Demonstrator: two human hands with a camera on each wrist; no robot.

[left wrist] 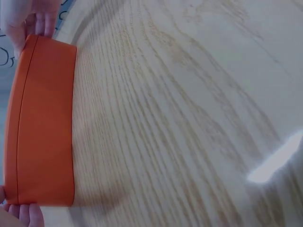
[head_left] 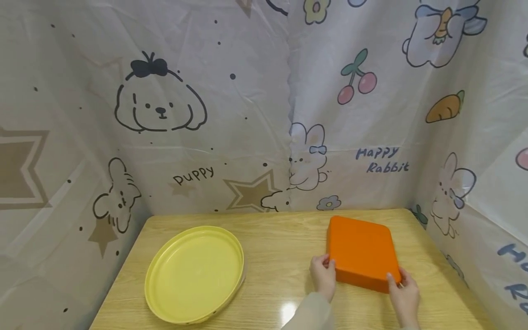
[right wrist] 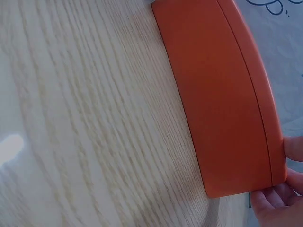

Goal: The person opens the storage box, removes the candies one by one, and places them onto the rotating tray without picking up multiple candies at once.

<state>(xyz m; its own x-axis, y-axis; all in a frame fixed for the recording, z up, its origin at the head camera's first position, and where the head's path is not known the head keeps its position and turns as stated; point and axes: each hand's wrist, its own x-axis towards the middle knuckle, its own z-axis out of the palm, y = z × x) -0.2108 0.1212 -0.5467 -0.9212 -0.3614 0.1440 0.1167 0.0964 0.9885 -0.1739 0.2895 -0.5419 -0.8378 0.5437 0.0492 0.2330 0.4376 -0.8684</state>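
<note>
A square orange box (head_left: 363, 250) with rounded corners lies at the right of the table. Around its side runs a thin seam just below the top, seen in both wrist views. My left hand (head_left: 323, 277) grips its left side near the front corner, and my right hand (head_left: 404, 293) holds the front right corner. In the right wrist view, the right hand's thumb (right wrist: 294, 148) is against the box's upper edge while the other fingers (right wrist: 272, 201) lie along its side wall. The left wrist view catches only the left fingertips (left wrist: 31, 215) at the box's end.
A round yellow tray (head_left: 194, 275) with a raised rim stands on the left of the wooden table (head_left: 280, 256). Printed cloth (head_left: 247, 114) with cartoon animals hangs behind the table and along both sides.
</note>
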